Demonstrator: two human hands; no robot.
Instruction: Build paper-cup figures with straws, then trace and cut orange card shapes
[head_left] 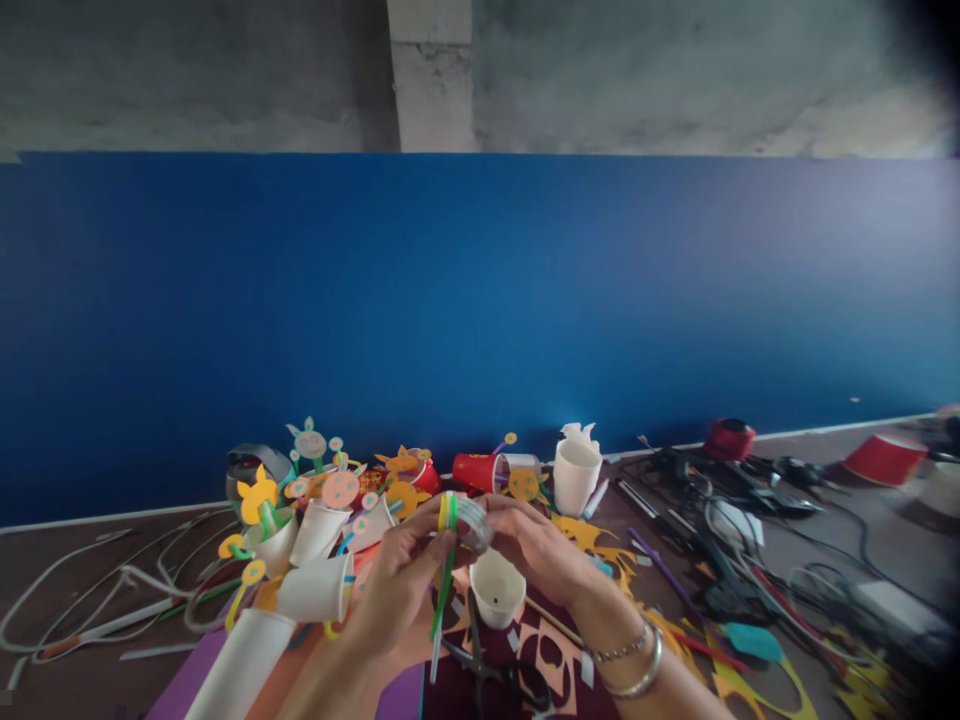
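My left hand [405, 575] is closed around drinking straws, a green straw [445, 580] among them, with yellow and white showing beside it. Against the straws' upper ends sits a roll of clear tape [474, 524], gripped by the fingers of my right hand [529, 545]. Both hands nearly meet above the table. Just below them stands a white paper cup [497, 590] with a small dark spot on its inside. In front of that cup lie scissors [487, 672] with dark handles, on dark paper.
Several white cups [319, 532] with paper animal faces on straws stand or lie at the left. A tall white cup [577, 478] is by the blue wall [480, 300]. Yellow paper scraps [600, 540], cables and tools spread rightward. A white cable [67, 580] coils far left.
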